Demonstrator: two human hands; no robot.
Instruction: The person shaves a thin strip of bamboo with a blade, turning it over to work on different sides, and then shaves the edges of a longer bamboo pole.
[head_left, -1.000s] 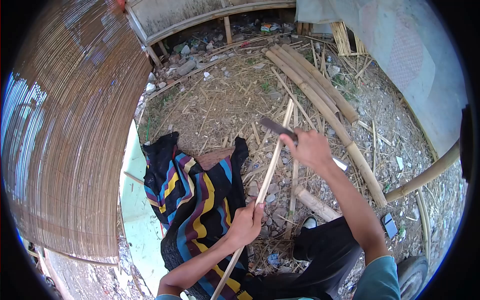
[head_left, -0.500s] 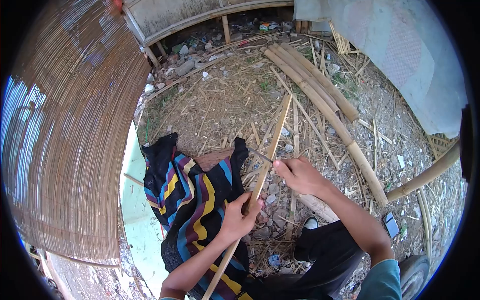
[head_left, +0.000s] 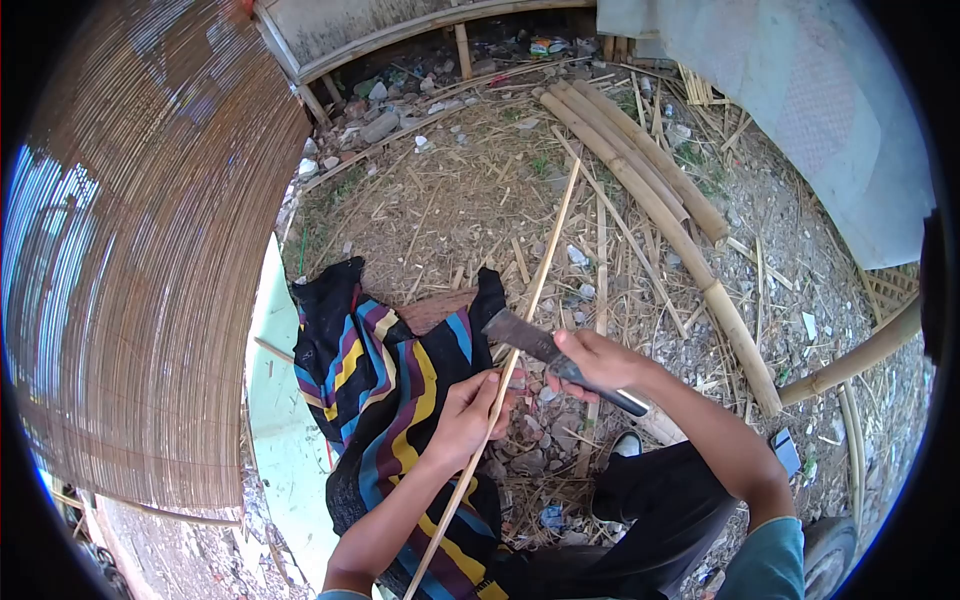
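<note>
A long thin bamboo strip point(head_left: 543, 270) runs from the lower middle up to the right, tilted. My left hand point(head_left: 472, 412) is closed round it near its middle, above a striped cloth point(head_left: 400, 400) in black, yellow, blue and maroon. My right hand point(head_left: 597, 365) grips a knife point(head_left: 530, 338) with a broad dark blade and a dark handle. The blade points left and its flat side faces me; it crosses the strip just above my left hand. Whether blade and strip touch, I cannot tell.
Several bamboo poles point(head_left: 650, 205) lie at the upper right, and another pole point(head_left: 855, 352) slants at the right. A slatted bamboo screen point(head_left: 150, 270) stands at the left beside a pale green board point(head_left: 285, 440). Bamboo scraps and stones cover the ground. A wheel point(head_left: 828, 555) is at the lower right.
The knife has turned from edge-on to showing its broad blade, and has moved down and left across the strip. The strip has rolled to show a narrower side.
</note>
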